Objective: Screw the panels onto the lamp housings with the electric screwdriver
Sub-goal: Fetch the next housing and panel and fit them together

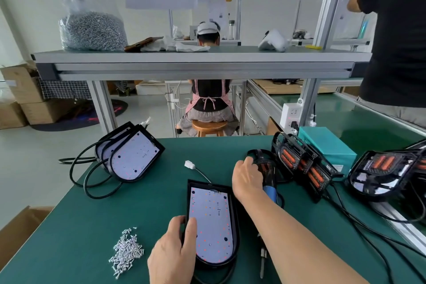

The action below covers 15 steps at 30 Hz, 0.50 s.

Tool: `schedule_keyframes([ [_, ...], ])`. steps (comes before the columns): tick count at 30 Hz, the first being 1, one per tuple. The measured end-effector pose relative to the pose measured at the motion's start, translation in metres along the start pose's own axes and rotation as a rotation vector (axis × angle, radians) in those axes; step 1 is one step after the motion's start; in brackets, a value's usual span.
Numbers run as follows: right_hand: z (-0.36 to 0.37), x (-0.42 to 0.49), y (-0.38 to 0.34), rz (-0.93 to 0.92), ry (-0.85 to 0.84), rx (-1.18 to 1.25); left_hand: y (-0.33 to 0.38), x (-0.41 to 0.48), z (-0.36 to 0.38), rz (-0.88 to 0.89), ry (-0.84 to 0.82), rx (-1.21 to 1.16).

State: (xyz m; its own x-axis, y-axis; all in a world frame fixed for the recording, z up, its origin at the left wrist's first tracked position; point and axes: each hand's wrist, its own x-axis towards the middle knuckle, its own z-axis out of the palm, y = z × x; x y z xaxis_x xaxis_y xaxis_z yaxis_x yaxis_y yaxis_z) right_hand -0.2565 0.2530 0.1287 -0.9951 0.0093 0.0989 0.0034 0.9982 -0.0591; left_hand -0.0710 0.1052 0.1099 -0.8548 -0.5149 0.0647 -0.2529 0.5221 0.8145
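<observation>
Two hands busy: your left hand (pixel 173 253) grips lamp housing (pixel 202 184) near-centre on surface (pixel 143 210), thumb on panel (pixel 211 221). Right hand (pixel 246 180) over electric screwdriver (pixel 271 192) far end, grip unclear. Risk: unscrewed panel slips, holes misalign.

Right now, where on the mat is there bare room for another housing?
Bare mat: far strip between the finished stack and the right hand, bar a white connector; left patch bordered by that stack, the screw pile and the lamp housing. Crowded: right side, open housings, teal box, screwdriver under the forearm.
</observation>
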Motion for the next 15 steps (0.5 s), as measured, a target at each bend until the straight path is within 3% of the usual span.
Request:
schedule_keyframes([
  [8, -0.002, 0.013, 0.012, 0.032, -0.049, 0.018, 0.001, -0.001, 0.000, 0.004, 0.005, -0.024],
  [15, -0.003, 0.001, 0.026, -0.053, 0.101, 0.170, 0.001, -0.002, -0.001, 0.013, -0.026, 0.002],
])
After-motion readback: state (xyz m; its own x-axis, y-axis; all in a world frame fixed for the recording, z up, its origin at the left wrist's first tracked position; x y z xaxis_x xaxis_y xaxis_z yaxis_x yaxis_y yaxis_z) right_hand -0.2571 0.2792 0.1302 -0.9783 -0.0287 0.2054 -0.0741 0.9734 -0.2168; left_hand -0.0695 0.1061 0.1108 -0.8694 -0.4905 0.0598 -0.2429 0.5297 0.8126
